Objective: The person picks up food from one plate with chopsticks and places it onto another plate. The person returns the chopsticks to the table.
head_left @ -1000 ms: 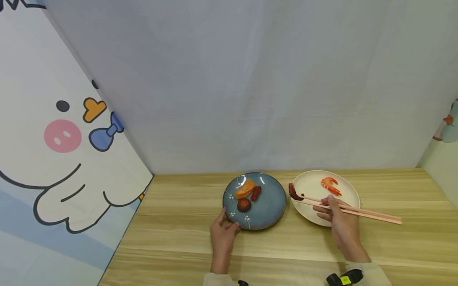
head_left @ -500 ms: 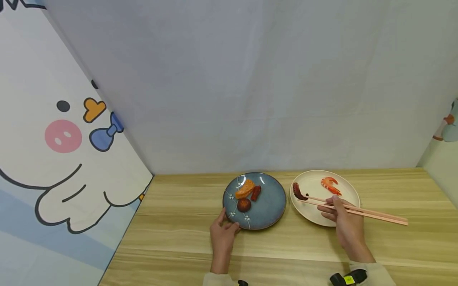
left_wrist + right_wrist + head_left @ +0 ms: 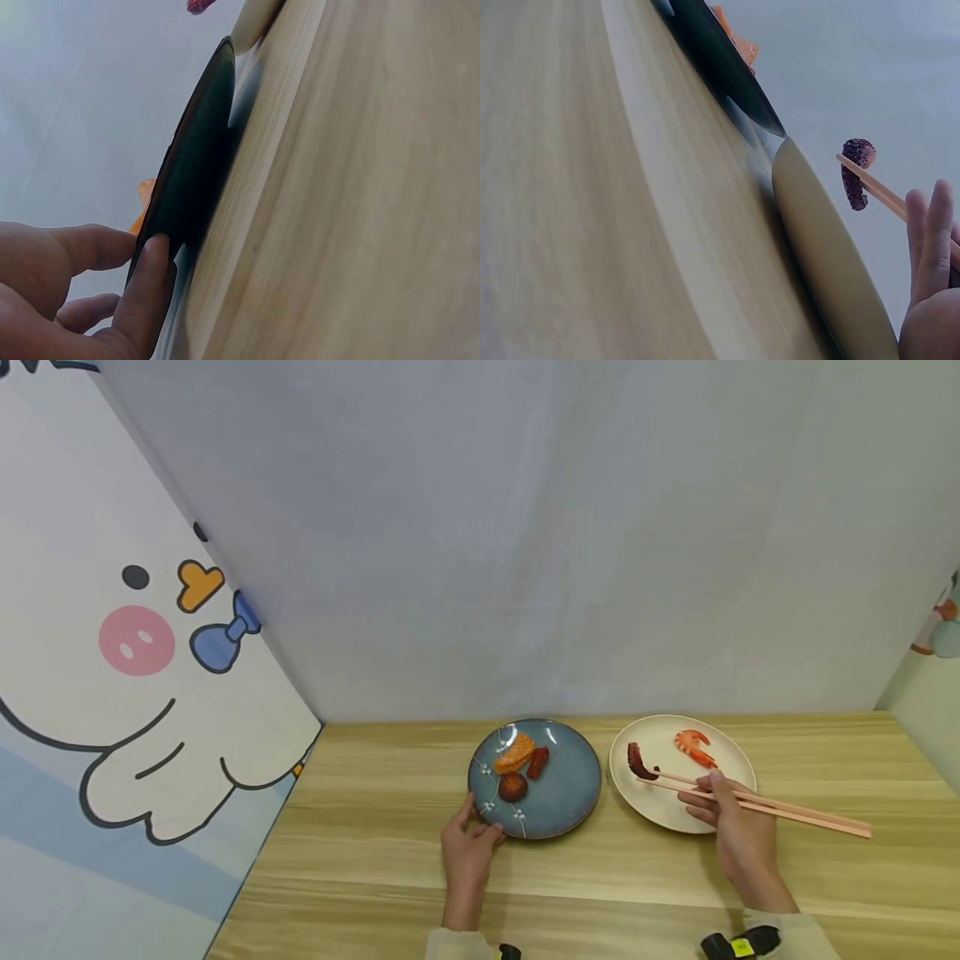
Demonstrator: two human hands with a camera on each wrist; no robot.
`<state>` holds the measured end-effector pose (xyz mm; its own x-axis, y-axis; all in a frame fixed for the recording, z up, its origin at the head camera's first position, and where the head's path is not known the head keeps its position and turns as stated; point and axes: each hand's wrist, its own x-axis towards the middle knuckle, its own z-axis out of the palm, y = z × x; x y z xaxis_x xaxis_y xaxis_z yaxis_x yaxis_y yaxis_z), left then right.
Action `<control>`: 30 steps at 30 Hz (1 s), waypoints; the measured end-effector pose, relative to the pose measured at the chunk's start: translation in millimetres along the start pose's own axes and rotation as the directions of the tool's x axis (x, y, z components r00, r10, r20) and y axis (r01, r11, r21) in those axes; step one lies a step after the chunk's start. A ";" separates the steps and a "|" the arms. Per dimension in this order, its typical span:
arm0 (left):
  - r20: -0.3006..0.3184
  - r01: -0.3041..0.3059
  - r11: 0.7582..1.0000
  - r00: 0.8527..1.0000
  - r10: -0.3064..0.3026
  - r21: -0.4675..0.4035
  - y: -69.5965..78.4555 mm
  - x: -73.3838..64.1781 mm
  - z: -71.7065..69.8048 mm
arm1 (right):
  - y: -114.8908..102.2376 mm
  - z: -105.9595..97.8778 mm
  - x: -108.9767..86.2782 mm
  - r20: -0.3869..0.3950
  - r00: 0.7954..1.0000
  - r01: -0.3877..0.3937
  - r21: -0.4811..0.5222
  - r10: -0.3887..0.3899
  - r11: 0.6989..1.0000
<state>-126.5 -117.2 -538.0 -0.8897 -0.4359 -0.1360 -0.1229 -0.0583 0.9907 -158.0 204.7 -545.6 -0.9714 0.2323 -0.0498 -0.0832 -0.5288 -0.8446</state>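
My left hand (image 3: 468, 852) pinches the near left rim of the blue plate (image 3: 558, 810); the left wrist view shows fingers on both sides of its edge. On that plate lie an orange salmon-like piece (image 3: 516, 753), a small dark red piece (image 3: 537, 762) and a round brown mushroom-like piece (image 3: 513, 787). My right hand (image 3: 738, 835) grips pink chopsticks (image 3: 810, 816). Between their tips they hold a dark red, curved, tentacle-like piece (image 3: 640, 763), above the cream plate (image 3: 660, 810). In the right wrist view the tentacle-like piece (image 3: 853, 176) is apart from the plate.
A red-and-white shrimp (image 3: 696, 748) lies on the far part of the cream plate. Both plates stand side by side near the back edge of the wooden table (image 3: 360, 843). A grey cloth wall (image 3: 525, 543) rises behind, and a cartoon-printed panel (image 3: 60, 610) stands at left.
My right hand has moved to the right with the chopsticks, carrying the tentacle-like piece from the cream plate's left rim to farther over it. My left hand stays at the blue plate's rim.
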 end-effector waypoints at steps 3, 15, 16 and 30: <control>0.002 0.001 1.000 1.000 -0.001 -0.002 1.9 0.1 0.8 | -0.5 -2.6 0.5 0.011 1.000 0.013 0.014 -0.014 1.000; 0.002 0.011 1.000 1.000 -0.011 -0.020 -1.1 1.9 0.3 | -2.7 -9.5 0.5 -0.031 0.999 0.009 0.003 -0.009 1.000; 0.001 0.012 1.000 1.000 -0.012 -0.021 -1.0 1.9 0.0 | -2.7 -10.3 0.7 -0.032 0.999 0.009 0.004 -0.009 1.000; 0.007 0.007 0.999 1.000 -0.006 -0.032 -1.7 1.7 -0.3 | -6.2 -18.7 1.8 -0.059 0.998 -0.008 -0.010 0.007 1.000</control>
<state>-127.6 -118.1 -539.9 -0.8917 -0.4296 -0.1423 -0.1147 -0.0895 0.9894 -155.1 223.7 -550.5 -0.9571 0.2762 -0.0872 -0.0735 -0.5228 -0.8493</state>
